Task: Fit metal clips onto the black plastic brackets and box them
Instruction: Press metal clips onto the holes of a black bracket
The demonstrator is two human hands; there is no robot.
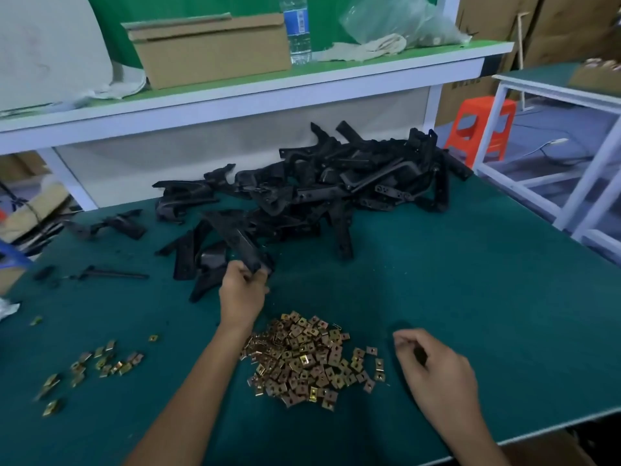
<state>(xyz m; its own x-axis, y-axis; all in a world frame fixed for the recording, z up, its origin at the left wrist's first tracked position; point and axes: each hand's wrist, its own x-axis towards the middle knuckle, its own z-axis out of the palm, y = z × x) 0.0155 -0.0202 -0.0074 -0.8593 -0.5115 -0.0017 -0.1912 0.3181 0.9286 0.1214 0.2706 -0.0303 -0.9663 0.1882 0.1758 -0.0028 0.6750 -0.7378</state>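
Now lift clear the black bracket (242, 246) clamped in your left hand (242, 292), then take one metal clip (379, 363) left of your loosely curled right hand (437, 375), contents unclear.

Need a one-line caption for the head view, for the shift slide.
Left hand grips a black bracket at the bracket pile edge; right hand hovers beside the metal clips.
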